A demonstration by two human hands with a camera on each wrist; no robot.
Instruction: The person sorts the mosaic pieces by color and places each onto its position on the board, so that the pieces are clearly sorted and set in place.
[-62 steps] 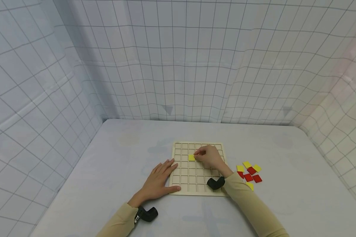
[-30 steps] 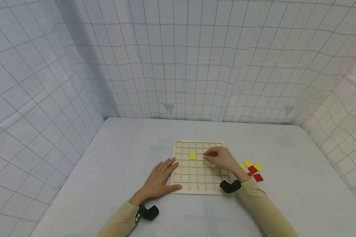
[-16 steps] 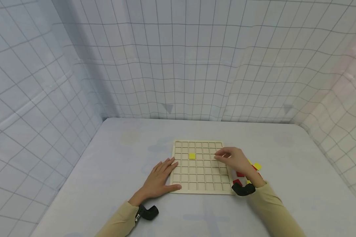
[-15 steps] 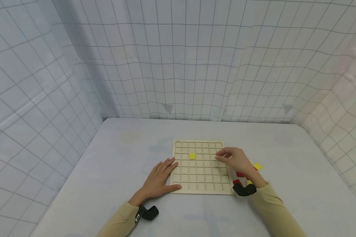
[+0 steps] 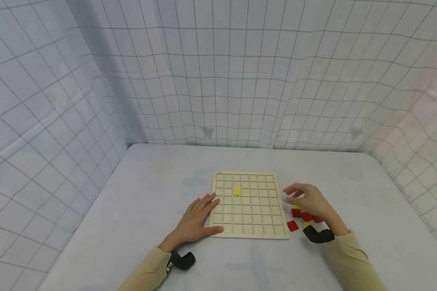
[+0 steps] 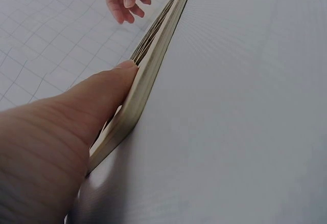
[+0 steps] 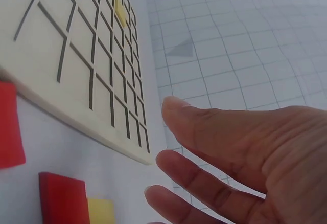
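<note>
A pale wooden grid board lies flat on the table, with one yellow square tile in a cell of its upper left part. My left hand rests at the board's left edge, fingers spread and straight; in the left wrist view its thumb lies on the rim. My right hand is in the air just right of the board, above the loose tiles. Its thumb and fingers are apart with nothing between them. Red tiles and yellow tiles lie beneath and beside it, some hidden by the hand.
The white table reaches back to a white curtain with a dark grid pattern, which also hangs at both sides. A black wrist camera sits on the left wrist, another black wrist camera on the right.
The right hand has let go of the yellow tile in the board's cell and moved right, off the board, over the loose tiles. The left hand has stayed in place.
</note>
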